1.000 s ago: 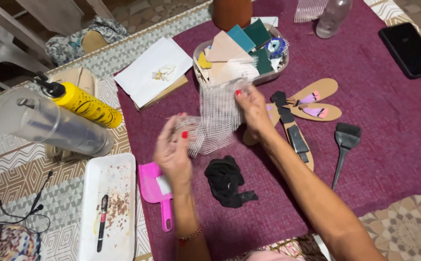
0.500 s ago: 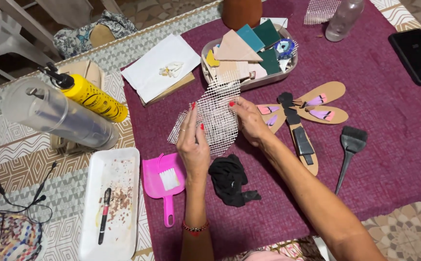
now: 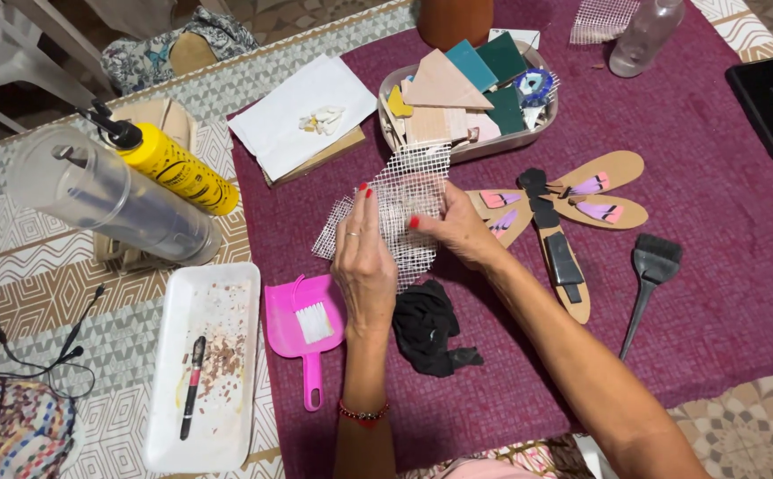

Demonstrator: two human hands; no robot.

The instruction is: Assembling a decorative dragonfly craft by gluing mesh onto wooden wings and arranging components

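- Left hand point(image 3: 364, 257) lies flat, fingers stretched out, on the white mesh sheet point(image 3: 395, 217) at frame centre.
- Right hand point(image 3: 457, 232) pinches the mesh's right edge between thumb and fingers.
- The mesh rests on the maroon cloth point(image 3: 714, 293) covering the counter.
- Just below: a black rag point(image 3: 431, 330) and a pink dustpan point(image 3: 302, 324).
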